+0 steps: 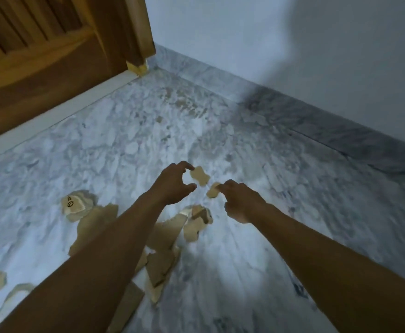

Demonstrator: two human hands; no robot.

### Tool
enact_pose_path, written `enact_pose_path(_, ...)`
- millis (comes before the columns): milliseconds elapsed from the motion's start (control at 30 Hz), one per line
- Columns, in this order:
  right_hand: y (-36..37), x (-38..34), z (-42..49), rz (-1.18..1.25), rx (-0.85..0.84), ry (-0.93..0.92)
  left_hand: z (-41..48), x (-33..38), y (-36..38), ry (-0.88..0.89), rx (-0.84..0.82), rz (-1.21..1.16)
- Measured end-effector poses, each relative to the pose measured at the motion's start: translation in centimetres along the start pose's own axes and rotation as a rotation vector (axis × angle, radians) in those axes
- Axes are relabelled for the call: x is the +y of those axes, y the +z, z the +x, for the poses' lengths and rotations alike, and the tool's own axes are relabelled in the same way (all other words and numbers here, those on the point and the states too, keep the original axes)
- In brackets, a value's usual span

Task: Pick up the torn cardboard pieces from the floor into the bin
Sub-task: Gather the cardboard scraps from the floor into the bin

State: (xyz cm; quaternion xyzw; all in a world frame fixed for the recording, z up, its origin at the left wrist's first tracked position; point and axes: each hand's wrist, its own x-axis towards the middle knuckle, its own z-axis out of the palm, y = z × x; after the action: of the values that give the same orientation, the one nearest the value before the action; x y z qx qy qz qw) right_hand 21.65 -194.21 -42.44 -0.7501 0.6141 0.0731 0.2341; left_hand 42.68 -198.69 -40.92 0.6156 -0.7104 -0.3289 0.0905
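Head view: my left hand is spread, with one small cardboard piece just past its fingertips. My right hand, fingers curled, touches a second piece; pinched or not, I can't tell.

cardboard pieces on floor, door behind left, wall right

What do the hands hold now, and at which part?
Left hand: nothing. Right hand touches a small tan torn cardboard piece at its right edge; grip cannot be told.
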Motion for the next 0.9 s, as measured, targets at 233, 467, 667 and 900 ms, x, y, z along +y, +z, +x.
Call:
enact_pose_path(233, 5.4, 3.1, 6.6, -0.178, 0.16, -0.18, 8.6, -2.9, 7.0, 0.123, -0.125, 0.46)
enact_pose_path(467, 4.6, 3.2, 7.4, -0.116, 0.16, -0.179, 7.2, -3.9, 8.3, 0.029, 0.012, 0.519)
enact_pose_path(667, 5.1, 2.2, 5.9, -0.004, 0.057, -0.027, 2.4, -5.9, 8.1, 0.123, 0.11, 0.53)
enact_pose_path(900, 2.8, 2.1, 3.2, 0.544, 0.019, 0.024, -0.8, -6.4, 4.8, 0.024, 0.281, 0.313)
